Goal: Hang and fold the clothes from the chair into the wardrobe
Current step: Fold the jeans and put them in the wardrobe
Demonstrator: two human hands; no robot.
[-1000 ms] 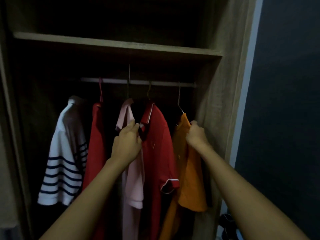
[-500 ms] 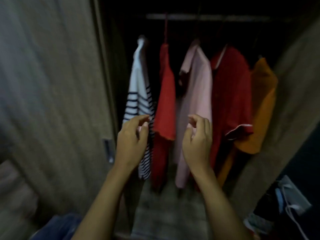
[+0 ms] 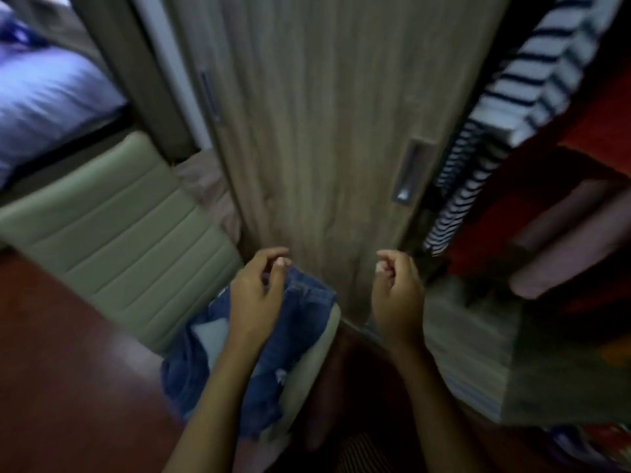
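Observation:
Blue jeans (image 3: pixel 300 322) lie crumpled on the seat of a pale green padded chair (image 3: pixel 119 240) at the lower left. My left hand (image 3: pixel 256 295) hovers just above the jeans with fingers loosely curled and holds nothing. My right hand (image 3: pixel 396 291) hangs in front of the wardrobe's wooden door (image 3: pixel 324 114), fingers loosely curled, also empty. At the right, inside the open wardrobe, hang a white shirt with dark stripes (image 3: pixel 505 107) and a red garment (image 3: pixel 560 172).
A recessed metal handle (image 3: pixel 411 170) sits on the door's right edge. A bed with a bluish sheet (image 3: pixel 47 93) lies at the upper left behind the chair. Dark red floor (image 3: pixel 68 387) fills the lower left. The wardrobe's bottom board (image 3: pixel 464 339) shows under the hanging clothes.
My view has swung down and left from the hanging shirts to the chair. Both hands let go of the shirts and dropped, the left now over the jeans.

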